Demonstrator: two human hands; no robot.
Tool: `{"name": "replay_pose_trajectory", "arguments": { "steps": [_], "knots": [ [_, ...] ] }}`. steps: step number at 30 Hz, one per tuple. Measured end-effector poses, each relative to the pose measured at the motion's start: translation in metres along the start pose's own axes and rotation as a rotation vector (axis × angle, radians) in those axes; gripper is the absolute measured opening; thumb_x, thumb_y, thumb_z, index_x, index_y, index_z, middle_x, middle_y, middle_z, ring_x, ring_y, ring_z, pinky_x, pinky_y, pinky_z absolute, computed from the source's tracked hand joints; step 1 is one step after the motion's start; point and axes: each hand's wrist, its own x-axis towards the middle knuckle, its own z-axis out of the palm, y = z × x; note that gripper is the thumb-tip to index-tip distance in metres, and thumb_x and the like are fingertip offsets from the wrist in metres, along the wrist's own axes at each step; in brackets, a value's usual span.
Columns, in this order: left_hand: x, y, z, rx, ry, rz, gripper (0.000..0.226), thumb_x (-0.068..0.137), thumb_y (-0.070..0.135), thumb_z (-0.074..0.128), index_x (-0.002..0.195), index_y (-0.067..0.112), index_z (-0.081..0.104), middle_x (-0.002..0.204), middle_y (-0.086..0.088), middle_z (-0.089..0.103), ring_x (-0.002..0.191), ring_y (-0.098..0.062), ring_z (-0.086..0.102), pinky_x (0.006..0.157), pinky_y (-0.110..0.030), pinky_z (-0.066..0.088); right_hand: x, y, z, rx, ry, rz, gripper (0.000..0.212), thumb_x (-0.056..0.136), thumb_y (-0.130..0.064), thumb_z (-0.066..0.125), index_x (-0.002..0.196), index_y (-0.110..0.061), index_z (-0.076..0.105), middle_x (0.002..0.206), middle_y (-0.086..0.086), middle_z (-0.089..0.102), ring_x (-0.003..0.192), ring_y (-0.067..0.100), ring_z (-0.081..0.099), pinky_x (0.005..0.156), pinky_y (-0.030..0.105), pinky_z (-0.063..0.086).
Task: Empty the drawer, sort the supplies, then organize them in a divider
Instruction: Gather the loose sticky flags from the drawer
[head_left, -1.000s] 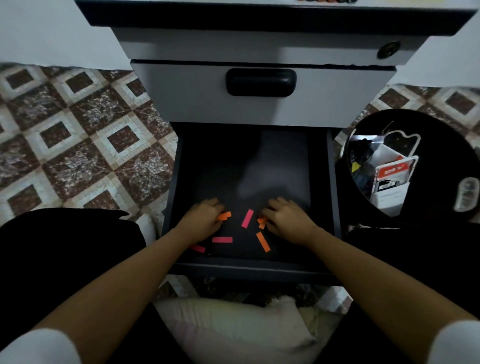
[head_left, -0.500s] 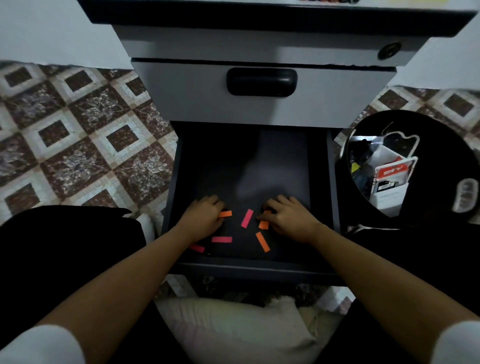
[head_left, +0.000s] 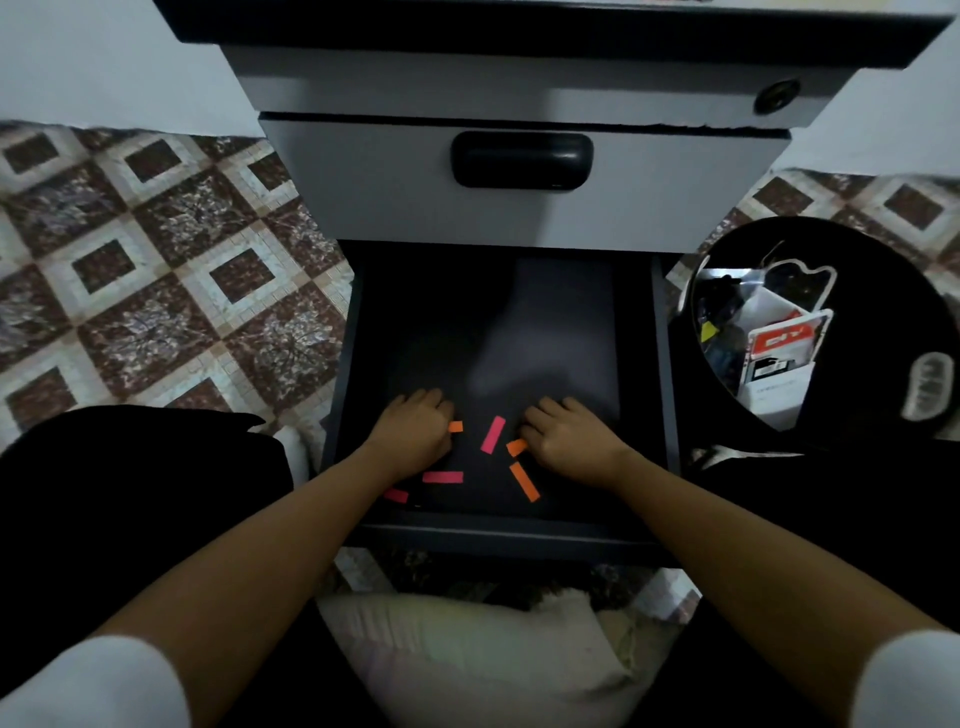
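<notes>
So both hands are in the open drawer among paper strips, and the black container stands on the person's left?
No: the head view shows the black container on the person's right. The left hand and right hand are in the open drawer among paper strips.

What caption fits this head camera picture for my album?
Left hand and right hand rest among pink and orange strips in an open drawer.

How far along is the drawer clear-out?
Done: the drawer holds only a few pink and orange paper strips; other supplies sit in the black container. In hand: the left hand and right hand, fingers curled, are at the strips. Left: lifting these out, sorting, filling a divider, none in view.
</notes>
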Motion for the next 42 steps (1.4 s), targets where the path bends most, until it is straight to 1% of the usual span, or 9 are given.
{"name": "replay_pose_trajectory", "arguments": {
  "steps": [2, 4, 7, 9, 12, 14, 19, 28, 42],
  "knots": [
    [0.001, 0.001, 0.0, -0.008, -0.006, -0.004, 0.032, 0.091, 0.025, 0.045, 0.118, 0.008, 0.05, 0.127, -0.009, 0.048, 0.12, -0.025, 0.045, 0.094, -0.033, 0.036, 0.002, -0.002, 0.001, -0.009, -0.042, 0.047, 0.015, 0.069, -0.029, 0.063, 0.064, -0.017, 0.069, 0.071, 0.002, 0.064, 0.064, 0.019, 0.06, 0.054, 0.025, 0.045],
    [0.001, 0.001, 0.0, -0.016, -0.01, -0.005, 0.033, 0.09, 0.027, 0.046, 0.117, 0.008, 0.05, 0.126, -0.009, 0.048, 0.12, -0.025, 0.045, 0.095, -0.033, 0.035, 0.004, -0.004, 0.001, 0.001, -0.064, 0.065, 0.022, 0.054, -0.032, 0.079, 0.059, -0.015, 0.066, 0.066, 0.004, 0.063, 0.06, 0.02, 0.06, 0.052, 0.025, 0.045],
    [0.001, 0.0, 0.0, -0.036, -0.02, -0.015, 0.033, 0.089, 0.028, 0.048, 0.116, 0.008, 0.051, 0.124, -0.01, 0.049, 0.117, -0.026, 0.046, 0.093, -0.033, 0.036, 0.003, -0.006, 0.0, 0.105, -0.091, 0.155, 0.037, 0.04, -0.039, 0.086, 0.057, -0.013, 0.066, 0.062, 0.005, 0.062, 0.056, 0.02, 0.06, 0.049, 0.023, 0.045],
    [0.001, 0.0, -0.002, -0.067, -0.018, -0.033, 0.033, 0.089, 0.029, 0.049, 0.114, 0.008, 0.051, 0.123, -0.01, 0.05, 0.116, -0.026, 0.048, 0.092, -0.033, 0.037, -0.001, -0.008, -0.004, 0.18, -0.068, 0.243, 0.038, 0.046, -0.039, 0.085, 0.062, -0.01, 0.066, 0.066, 0.008, 0.063, 0.06, 0.023, 0.062, 0.051, 0.027, 0.047],
    [0.002, 0.0, -0.005, -0.11, -0.009, -0.053, 0.031, 0.088, 0.028, 0.05, 0.112, 0.008, 0.052, 0.121, -0.011, 0.053, 0.114, -0.028, 0.051, 0.091, -0.033, 0.038, -0.002, -0.013, -0.01, 0.36, -0.096, 0.351, 0.034, 0.08, -0.036, 0.063, 0.092, -0.004, 0.063, 0.099, 0.014, 0.061, 0.096, 0.03, 0.058, 0.077, 0.035, 0.045],
    [0.002, 0.0, -0.007, -0.119, 0.0, -0.055, 0.03, 0.088, 0.028, 0.05, 0.11, 0.007, 0.053, 0.12, -0.011, 0.055, 0.113, -0.028, 0.052, 0.089, -0.033, 0.039, -0.003, -0.018, -0.009, 0.418, -0.127, 0.401, 0.037, 0.086, -0.041, 0.054, 0.102, -0.008, 0.059, 0.111, 0.01, 0.056, 0.109, 0.026, 0.052, 0.087, 0.033, 0.041],
    [0.001, 0.0, -0.007, -0.126, 0.027, -0.053, 0.028, 0.088, 0.028, 0.051, 0.107, 0.008, 0.055, 0.118, -0.011, 0.057, 0.111, -0.029, 0.054, 0.087, -0.035, 0.041, -0.008, -0.032, -0.004, 0.415, -0.211, 0.419, 0.042, 0.088, -0.045, 0.049, 0.108, -0.01, 0.058, 0.118, 0.011, 0.055, 0.112, 0.028, 0.052, 0.087, 0.033, 0.042],
    [0.001, -0.001, -0.006, -0.146, 0.024, -0.046, 0.027, 0.089, 0.025, 0.05, 0.109, 0.007, 0.054, 0.118, -0.011, 0.054, 0.111, -0.029, 0.053, 0.088, -0.034, 0.041, -0.005, -0.035, -0.005, 0.365, -0.22, 0.364, 0.047, 0.088, -0.043, 0.053, 0.12, -0.009, 0.052, 0.127, 0.011, 0.05, 0.117, 0.027, 0.048, 0.093, 0.035, 0.039],
    [0.002, -0.001, -0.005, -0.152, 0.025, -0.038, 0.028, 0.089, 0.025, 0.049, 0.112, 0.009, 0.053, 0.119, -0.011, 0.055, 0.112, -0.029, 0.053, 0.088, -0.035, 0.041, -0.005, -0.027, -0.007, 0.42, -0.198, 0.351, 0.041, 0.087, -0.035, 0.052, 0.115, -0.005, 0.052, 0.123, 0.013, 0.051, 0.115, 0.027, 0.049, 0.089, 0.033, 0.041]
  ]
}}
